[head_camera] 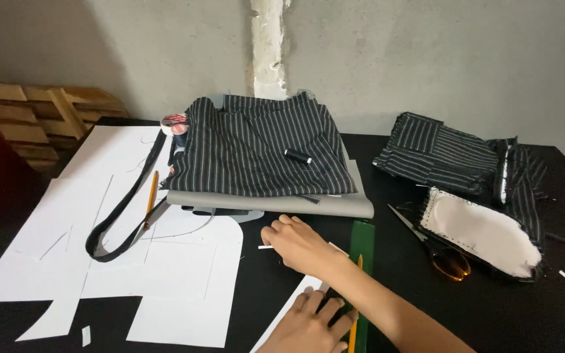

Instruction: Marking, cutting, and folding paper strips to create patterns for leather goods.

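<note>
Overhead, black table (pixel 492 314) (paper patterns (pixel 67 248), striped fabric (pixel 263 147)) against grey concrete wall (pixel 426 59).

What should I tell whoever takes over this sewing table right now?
Right hand: fingertips at a small white strip, grip unclear.
Left hand: flat on the green ruler and white sheet, beside a yellow pencil.
Scissors lie to the right; striped fabric is stacked behind.
Done: paper pattern pieces at left are cut.
Left: no marking visible on the sheet.
</note>
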